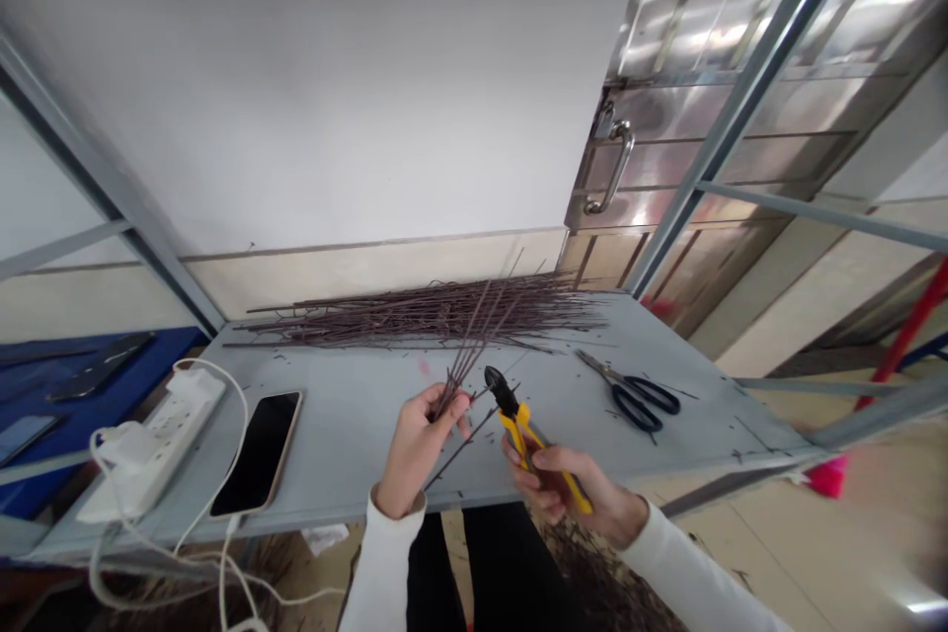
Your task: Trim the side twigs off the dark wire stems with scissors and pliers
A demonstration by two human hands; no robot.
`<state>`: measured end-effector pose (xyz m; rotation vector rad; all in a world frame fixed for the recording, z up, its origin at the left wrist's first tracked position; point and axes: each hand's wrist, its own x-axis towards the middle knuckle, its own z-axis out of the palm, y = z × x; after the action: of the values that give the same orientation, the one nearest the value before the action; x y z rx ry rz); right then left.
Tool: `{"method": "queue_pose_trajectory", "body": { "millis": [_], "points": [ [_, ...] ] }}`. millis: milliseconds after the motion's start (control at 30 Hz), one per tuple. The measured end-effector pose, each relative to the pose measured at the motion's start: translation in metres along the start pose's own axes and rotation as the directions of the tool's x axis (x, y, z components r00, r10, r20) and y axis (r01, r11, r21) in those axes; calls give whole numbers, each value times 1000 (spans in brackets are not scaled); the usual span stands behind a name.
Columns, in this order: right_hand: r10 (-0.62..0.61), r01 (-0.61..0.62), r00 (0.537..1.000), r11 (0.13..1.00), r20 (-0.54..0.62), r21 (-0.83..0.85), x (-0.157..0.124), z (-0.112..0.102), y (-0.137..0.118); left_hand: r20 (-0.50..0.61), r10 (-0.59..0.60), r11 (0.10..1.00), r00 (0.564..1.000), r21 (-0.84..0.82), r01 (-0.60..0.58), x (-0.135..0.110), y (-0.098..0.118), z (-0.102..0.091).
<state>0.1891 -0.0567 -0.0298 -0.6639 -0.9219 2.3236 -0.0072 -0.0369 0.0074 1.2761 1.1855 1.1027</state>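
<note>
My left hand point(426, 434) is closed round a small bunch of thin dark twigs point(474, 341), which fan up and to the right. In my right hand point(570, 489) is a pair of yellow-and-black diagonal cutters point(518, 420), their black jaws pointing up and left. The jaws are just right of the bunch, close to a side twig, and whether they touch it I cannot tell. A single twig point(463, 447) slants down below the hands over the shelf. Behind them a long pile of similar twigs point(370, 316) lies along the back of the grey shelf point(348, 415).
Black-handled scissors point(637, 397) lie on the right of the shelf among small clippings. At left are a phone point(259, 454) on a cable and a white power strip point(159, 444) with plugs. Metal posts point(741, 118) frame both sides. More twigs point(599, 573) lie on the floor.
</note>
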Motion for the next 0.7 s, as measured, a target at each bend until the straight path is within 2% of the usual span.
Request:
{"method": "queue_pose_trajectory", "body": {
  "millis": [100,200,300,367,500,600,700],
  "points": [
    [-50,41,995,995,91,95,5,-1,10,25,-17,999,1000,-33,18,-1,3,3],
    [-116,107,989,988,87,108,8,0,16,45,-14,998,999,-61,17,-3,5,4],
    [-246,242,969,965,-25,-105,8,-2,14,50,-10,997,999,-75,13,-4,7,2],
    [-339,299,938,898,-75,-323,7,-6,11,65,-21,996,998,-80,26,-5,7,1],
    [-506,316,855,682,-114,-659,3,-19,5,168,-46,985,985,-154,72,-6,7,0],
    [-598,260,801,406,-39,-876,2,-25,-5,220,-61,974,974,-198,106,-6,8,-1],
    [-645,144,765,155,10,-977,2,-26,-19,235,-92,969,968,-202,142,-6,9,-3]
  ]
}}
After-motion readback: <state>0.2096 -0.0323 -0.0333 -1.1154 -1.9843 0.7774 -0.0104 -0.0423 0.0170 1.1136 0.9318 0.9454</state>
